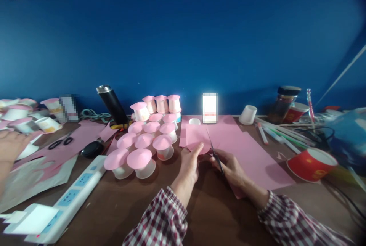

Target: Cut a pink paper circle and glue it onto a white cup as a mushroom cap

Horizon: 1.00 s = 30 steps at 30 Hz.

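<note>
My left hand [188, 166] pinches the lower edge of a piece of pink paper [197, 134], its thumb on top. Scissors with dark handles [219, 161] are in my right hand [233, 171], their blades reaching up to the right side of that piece. Some of the finger loops are hidden behind my fingers. Larger pink sheets [257, 158] lie on the table beneath and to the right. Left of my hands stand several paper cups with pink cone tops [140, 159], in rows and partly stacked. A white paper cup [195, 121] sits just behind the held paper.
A power strip [77, 190] with a white plug runs along the left, near a black mouse [92, 149]. Another person's hand [13, 148] enters at far left. A black bottle [112, 105] stands behind. At right are a red paper bowl [311, 164], pens and a jar [283, 105].
</note>
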Each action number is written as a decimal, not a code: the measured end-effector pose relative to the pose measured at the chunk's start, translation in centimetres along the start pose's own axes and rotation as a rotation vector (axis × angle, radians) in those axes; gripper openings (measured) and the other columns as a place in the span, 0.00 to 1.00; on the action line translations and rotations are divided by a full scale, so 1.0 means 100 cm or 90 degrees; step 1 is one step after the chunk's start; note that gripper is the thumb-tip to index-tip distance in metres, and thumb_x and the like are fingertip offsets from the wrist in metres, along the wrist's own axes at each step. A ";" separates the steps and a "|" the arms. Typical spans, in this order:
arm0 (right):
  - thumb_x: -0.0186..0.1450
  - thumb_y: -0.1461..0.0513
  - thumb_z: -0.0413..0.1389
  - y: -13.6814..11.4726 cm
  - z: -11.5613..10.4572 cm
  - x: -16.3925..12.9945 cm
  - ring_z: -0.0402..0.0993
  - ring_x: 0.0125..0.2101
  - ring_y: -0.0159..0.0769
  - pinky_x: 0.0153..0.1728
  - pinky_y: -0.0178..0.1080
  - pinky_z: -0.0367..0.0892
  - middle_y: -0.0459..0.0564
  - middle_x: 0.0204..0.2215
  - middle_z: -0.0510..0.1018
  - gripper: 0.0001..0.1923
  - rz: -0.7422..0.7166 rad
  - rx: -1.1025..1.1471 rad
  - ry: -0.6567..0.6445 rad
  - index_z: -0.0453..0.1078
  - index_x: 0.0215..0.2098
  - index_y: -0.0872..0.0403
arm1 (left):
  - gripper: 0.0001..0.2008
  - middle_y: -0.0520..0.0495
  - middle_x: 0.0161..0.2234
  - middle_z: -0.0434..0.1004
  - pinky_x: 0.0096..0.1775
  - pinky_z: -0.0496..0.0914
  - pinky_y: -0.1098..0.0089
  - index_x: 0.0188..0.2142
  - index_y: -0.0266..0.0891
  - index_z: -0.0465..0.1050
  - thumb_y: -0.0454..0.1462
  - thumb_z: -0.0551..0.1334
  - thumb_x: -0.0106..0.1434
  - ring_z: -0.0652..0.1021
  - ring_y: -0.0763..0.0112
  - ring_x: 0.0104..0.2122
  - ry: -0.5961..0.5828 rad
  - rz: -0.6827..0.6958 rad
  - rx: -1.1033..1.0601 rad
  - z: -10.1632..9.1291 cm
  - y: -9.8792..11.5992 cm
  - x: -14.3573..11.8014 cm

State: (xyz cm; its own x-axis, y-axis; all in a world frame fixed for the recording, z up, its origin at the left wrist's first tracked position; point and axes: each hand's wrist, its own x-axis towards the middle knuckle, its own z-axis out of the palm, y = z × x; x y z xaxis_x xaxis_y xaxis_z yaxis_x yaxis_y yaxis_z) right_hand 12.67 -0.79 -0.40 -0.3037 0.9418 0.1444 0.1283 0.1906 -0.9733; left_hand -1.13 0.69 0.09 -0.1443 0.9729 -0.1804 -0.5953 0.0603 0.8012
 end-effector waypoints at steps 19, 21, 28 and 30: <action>0.61 0.53 0.57 0.000 0.000 0.001 0.73 0.27 0.33 0.28 0.33 0.69 0.50 0.33 0.80 0.21 0.002 -0.006 0.009 0.71 0.49 0.54 | 0.18 0.45 0.28 0.77 0.29 0.71 0.68 0.36 0.32 0.71 0.39 0.70 0.48 0.77 0.68 0.26 -0.008 0.009 0.000 0.000 0.000 0.000; 0.61 0.53 0.57 0.001 0.000 0.001 0.73 0.28 0.35 0.28 0.34 0.69 0.51 0.34 0.80 0.21 0.001 -0.010 0.010 0.71 0.49 0.55 | 0.18 0.45 0.28 0.77 0.28 0.71 0.68 0.36 0.32 0.71 0.39 0.70 0.47 0.77 0.67 0.26 -0.008 0.003 -0.003 0.000 0.001 0.000; 0.60 0.52 0.57 0.002 0.000 0.001 0.75 0.31 0.38 0.30 0.35 0.70 0.51 0.34 0.80 0.23 0.001 -0.031 0.019 0.71 0.50 0.55 | 0.20 0.43 0.30 0.78 0.28 0.71 0.68 0.39 0.33 0.70 0.39 0.70 0.47 0.78 0.66 0.27 0.022 -0.021 0.009 -0.001 0.000 0.001; 0.61 0.52 0.57 0.000 0.000 0.001 0.75 0.32 0.39 0.32 0.36 0.71 0.52 0.35 0.80 0.22 -0.003 -0.038 0.023 0.71 0.50 0.55 | 0.20 0.43 0.31 0.78 0.27 0.71 0.70 0.38 0.33 0.71 0.39 0.70 0.47 0.78 0.68 0.26 0.021 -0.015 0.013 -0.001 0.000 0.001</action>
State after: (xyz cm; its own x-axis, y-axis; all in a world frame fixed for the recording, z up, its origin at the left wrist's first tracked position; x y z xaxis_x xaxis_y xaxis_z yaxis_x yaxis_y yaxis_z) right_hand 12.69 -0.72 -0.42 -0.2708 0.9498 0.1563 0.1828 0.2102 -0.9604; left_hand -1.23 0.74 0.06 -0.1563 0.9634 -0.2180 -0.5829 0.0882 0.8077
